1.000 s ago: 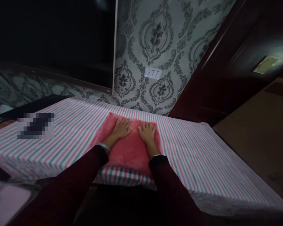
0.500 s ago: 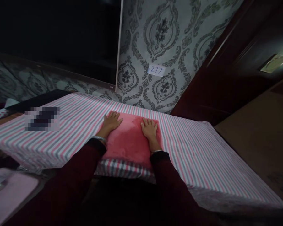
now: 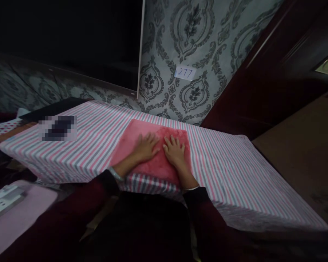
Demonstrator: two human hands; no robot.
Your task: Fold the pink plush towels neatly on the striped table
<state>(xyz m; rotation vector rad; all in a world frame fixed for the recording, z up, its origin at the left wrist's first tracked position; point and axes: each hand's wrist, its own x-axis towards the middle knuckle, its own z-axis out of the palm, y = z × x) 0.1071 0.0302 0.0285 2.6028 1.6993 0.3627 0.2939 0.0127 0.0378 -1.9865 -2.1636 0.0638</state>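
Note:
A plush pink-red cloth (image 3: pixel 125 140) lies spread flat on the striped tablecloth (image 3: pixel 218 163), reaching the table's front edge. Its nap shows lighter pink at the left and back, darker red elsewhere. My left hand (image 3: pixel 146 147) rests on the middle of the cloth with its fingers spread, slightly blurred. Just right of it, my right hand (image 3: pixel 175 150) lies palm down on the cloth's right half, fingers apart. Neither hand grips anything. My forearms hide part of the cloth's front corners.
A pixelated dark object (image 3: pixel 58 128) lies on the table's left side. Behind it hangs a large dark screen (image 3: pixel 71 40). A paper marked 277 (image 3: pixel 185 72) is on the wall. At lower left, a power strip (image 3: pixel 5 203) rests on a pink surface. A brown box (image 3: pixel 297 142) stands right.
My left hand has slid from the cloth's back left edge toward its middle and nearer to me. My right hand stays on the cloth's right half. The view has shifted slightly.

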